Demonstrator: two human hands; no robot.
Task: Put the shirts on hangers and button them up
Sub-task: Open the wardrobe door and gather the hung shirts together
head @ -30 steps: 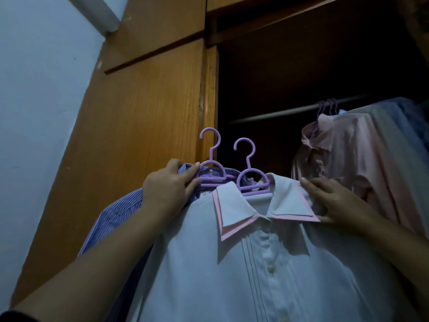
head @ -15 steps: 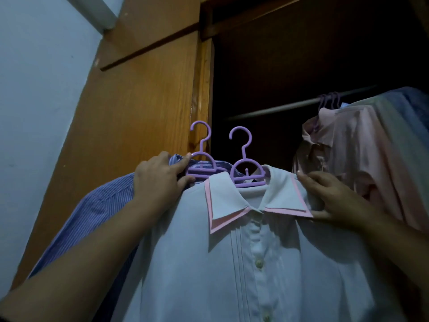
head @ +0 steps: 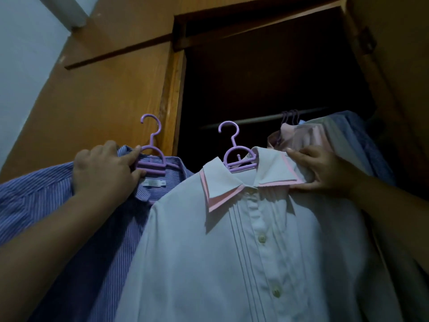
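Observation:
A white shirt [head: 232, 252] with a pink-edged collar hangs buttoned on a purple hanger [head: 234, 154] in front of the open wardrobe. My right hand [head: 320, 168] grips its right shoulder beside the collar. To the left, a blue striped shirt [head: 34, 198] hangs on a second purple hanger [head: 151, 156]. My left hand [head: 104, 170] grips that shirt's shoulder and the hanger's left end, thumb on the bar. Both hooks point up, free of the rail.
Inside the dark wardrobe a rail [head: 255, 119] runs across, with pink, green and blue shirts [head: 325, 140] hung at its right end. The wooden door panel [head: 104, 89] stands at the left, a pale wall [head: 23, 54] beyond it.
The two hangers have moved apart: my left hand carried the striped shirt leftward, my right hand took the white shirt rightward toward the wardrobe opening. The view tilted upward.

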